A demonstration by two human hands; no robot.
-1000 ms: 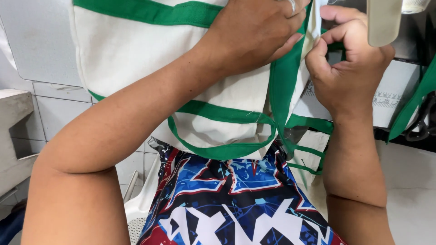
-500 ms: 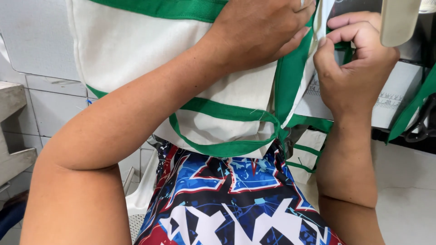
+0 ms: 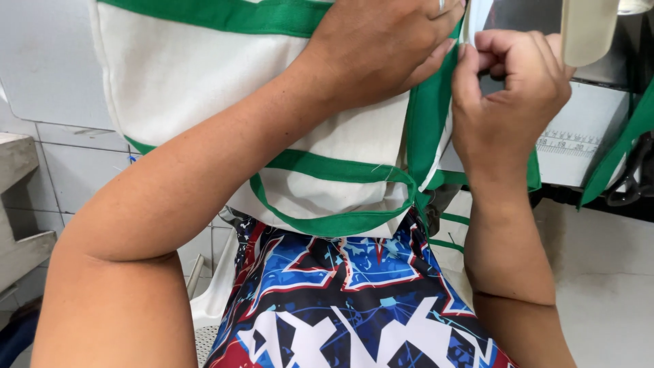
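While the cream canvas bag [image 3: 204, 75] fills the upper left and centre of the frame, the left hand [image 3: 381, 48] lies across its top, fingers curled down and pressing the cloth near the upper middle. The bag is trimmed with green binding [image 3: 225, 15] along its top edge, and a green strap [image 3: 428, 116] runs down from the top centre to the middle of the frame, where it meets a curved green loop [image 3: 334, 221] at the bag's lower edge. The right hand [image 3: 511, 102] sits in the upper right, just beside the left hand, its fingers bent into a loose fist with thumb and fingertips pinched on the edge of the green strap.

Behind the right hand, at the right of the frame, stands a sewing machine [image 3: 586, 150] with a pale body and a ruler scale on its front. Below the bag, in the lower centre, the person's lap shows a patterned garment [image 3: 347, 307] in blue, red and white. A white tiled wall [image 3: 68, 157] shows at the left, and a pale tabletop [image 3: 606, 272] lies at the lower right.
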